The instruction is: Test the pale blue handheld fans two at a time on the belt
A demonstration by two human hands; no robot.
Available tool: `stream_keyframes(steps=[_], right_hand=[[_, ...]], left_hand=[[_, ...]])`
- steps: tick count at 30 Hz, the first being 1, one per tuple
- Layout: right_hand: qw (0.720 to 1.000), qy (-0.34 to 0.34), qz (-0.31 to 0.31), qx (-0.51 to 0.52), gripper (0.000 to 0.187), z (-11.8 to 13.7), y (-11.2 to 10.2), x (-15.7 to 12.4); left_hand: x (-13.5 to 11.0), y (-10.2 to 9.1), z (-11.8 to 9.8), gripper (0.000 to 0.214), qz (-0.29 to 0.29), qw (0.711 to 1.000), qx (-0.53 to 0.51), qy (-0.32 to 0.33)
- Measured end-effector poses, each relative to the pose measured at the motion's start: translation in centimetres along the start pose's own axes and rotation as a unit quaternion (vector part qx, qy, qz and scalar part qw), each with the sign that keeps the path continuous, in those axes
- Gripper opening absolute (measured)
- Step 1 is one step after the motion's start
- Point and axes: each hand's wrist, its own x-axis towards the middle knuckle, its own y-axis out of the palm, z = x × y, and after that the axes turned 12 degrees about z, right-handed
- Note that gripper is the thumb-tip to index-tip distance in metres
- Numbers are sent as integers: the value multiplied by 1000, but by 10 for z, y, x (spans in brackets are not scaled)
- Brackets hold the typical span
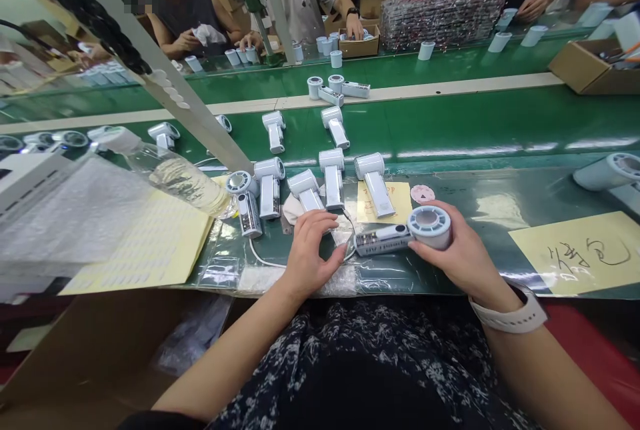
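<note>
My right hand [457, 243] is wrapped round the head of a pale blue handheld fan [383, 241], which lies sideways with its grille up and its handle pointing left. Near the handle's end, my left hand [315, 247] has its thumb and fingers apart with nothing between them. A thin white cable [260, 258] runs beside that hand; whether it joins the held fan I cannot tell. Just beyond my hands is a row of similar fans, including one on a yellow note [397, 200] and another with exposed circuitry [250, 213] at the left end.
A tilted plastic bottle [180, 180] and yellow sheets [150, 243] lie left. A slanted metal post [185, 100] rises there. More fans sit on the green conveyor belt [450, 123]. At right are a handwritten yellow card [580, 253] and a cardboard box [585, 70]. Co-workers sit opposite.
</note>
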Motion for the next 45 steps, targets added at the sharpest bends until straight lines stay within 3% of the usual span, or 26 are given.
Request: stream_keyframes(steps=[2,4,9,14,20,23,27,32,36,39,45], right_hand=[[998,20,-18,-63,66,3,-3,2],[998,24,-3,-60,65,4,-6,3],[996,-37,22,80,75,2,-7,2],[997,31,-11,-68,63,3,-2,4],[997,38,-16,-67,63,3,1,6],[999,39,8,-10,65,1,-1,4],[993,-11,51,106,70,0,-2,2],[997,21,-21,-73,62,5,-2,5],[996,35,-5,-83,61,6,-1,5],[995,43,-15,-90,63,4,0,4],[997,8,33,-66,67,3,-2,1]], left_hand=[[0,0,1,21,-4,1000,-2,-19],[0,0,1,19,-7,1000,-4,-30],[0,-1,2,20,-12,999,-10,-40],[1,0,3,21,-3,999,-19,-49],[1,0,2,21,4,999,-25,-42],[1,0,2,18,16,998,-24,-49],[1,0,2,16,22,998,-23,-53],[1,1,3,15,20,997,-20,-71],[1,0,3,16,19,997,-24,-67],[0,-1,0,25,46,997,-26,-49],[2,5,-13,54,188,981,22,35]])
